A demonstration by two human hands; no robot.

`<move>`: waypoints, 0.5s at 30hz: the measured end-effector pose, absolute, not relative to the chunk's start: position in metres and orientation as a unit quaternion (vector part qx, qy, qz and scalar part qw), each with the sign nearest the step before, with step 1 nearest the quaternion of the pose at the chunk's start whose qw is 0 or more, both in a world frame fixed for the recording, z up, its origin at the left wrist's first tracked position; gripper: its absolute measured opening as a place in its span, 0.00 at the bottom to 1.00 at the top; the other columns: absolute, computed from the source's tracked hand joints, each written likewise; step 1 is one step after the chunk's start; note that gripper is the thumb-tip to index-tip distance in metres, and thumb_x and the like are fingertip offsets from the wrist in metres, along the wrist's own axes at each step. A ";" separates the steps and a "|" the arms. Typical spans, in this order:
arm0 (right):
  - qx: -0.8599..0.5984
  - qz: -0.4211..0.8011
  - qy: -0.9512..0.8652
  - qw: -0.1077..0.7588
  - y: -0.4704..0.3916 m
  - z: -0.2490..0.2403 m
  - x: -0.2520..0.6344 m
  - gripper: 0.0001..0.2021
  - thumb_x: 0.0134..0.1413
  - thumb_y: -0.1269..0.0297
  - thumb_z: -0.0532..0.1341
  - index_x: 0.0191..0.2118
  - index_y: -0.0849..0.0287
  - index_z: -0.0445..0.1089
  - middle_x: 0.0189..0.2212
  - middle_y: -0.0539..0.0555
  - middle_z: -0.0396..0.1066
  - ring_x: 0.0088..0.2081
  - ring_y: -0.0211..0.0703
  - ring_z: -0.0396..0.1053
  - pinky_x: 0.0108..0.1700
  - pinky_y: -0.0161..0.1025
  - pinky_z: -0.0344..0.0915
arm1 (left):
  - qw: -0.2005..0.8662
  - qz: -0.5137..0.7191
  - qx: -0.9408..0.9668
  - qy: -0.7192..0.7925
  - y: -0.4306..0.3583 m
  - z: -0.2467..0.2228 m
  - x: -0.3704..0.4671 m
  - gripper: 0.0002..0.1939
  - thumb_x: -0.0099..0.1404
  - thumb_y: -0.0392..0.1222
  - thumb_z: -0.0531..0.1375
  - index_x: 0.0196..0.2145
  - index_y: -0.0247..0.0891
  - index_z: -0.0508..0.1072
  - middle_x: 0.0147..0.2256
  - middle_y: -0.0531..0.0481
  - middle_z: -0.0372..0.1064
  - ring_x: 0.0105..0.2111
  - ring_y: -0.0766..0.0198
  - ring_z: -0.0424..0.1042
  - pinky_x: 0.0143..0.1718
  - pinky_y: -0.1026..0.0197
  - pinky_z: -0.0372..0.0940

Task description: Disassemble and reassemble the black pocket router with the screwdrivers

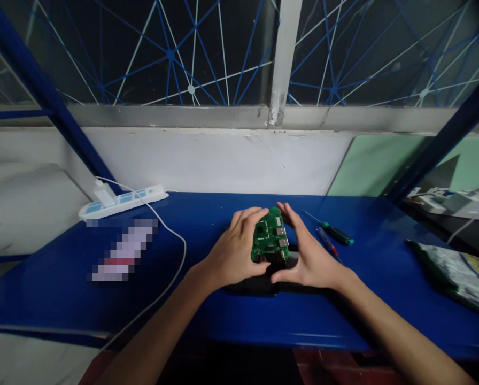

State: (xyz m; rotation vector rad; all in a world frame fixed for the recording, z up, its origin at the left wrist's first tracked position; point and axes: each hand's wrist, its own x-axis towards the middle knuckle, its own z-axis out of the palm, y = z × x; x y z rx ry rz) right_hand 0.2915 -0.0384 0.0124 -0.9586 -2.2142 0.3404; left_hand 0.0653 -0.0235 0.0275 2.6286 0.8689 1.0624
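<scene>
A green circuit board (267, 238) with several metal ports along its right edge is held up above the table, tilted toward me. My left hand (239, 243) grips its left side, fingers over the top edge and thumb at the lower edge. Around the right side curves my right hand (306, 251), thumb and fingers spread apart, with a gap between palm and ports. Its fingertips are close to the board's top right corner; whether they touch I cannot tell. Beneath both hands lies a black flat object (255, 286), mostly covered, its kind unclear.
Right of my hands are a green-and-black screwdriver (338, 233) and a second, slimmer tool (326, 240). A white power strip (123, 202) with a plugged-in charger and white cable (184, 248) lies left, near a blurred-out item (125, 251). A shiny packet (458, 272) rests far right.
</scene>
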 end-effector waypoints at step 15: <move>-0.374 0.192 -0.828 0.371 -0.039 0.007 0.285 0.62 0.44 0.50 0.72 0.73 0.54 0.28 0.66 0.68 0.55 0.64 0.66 0.59 0.63 0.65 0.60 | 0.339 0.442 0.799 0.224 -0.030 0.021 0.063 0.60 0.53 0.38 0.73 0.67 0.48 0.34 0.66 0.31 0.44 0.66 0.36 0.51 0.62 0.30 0.59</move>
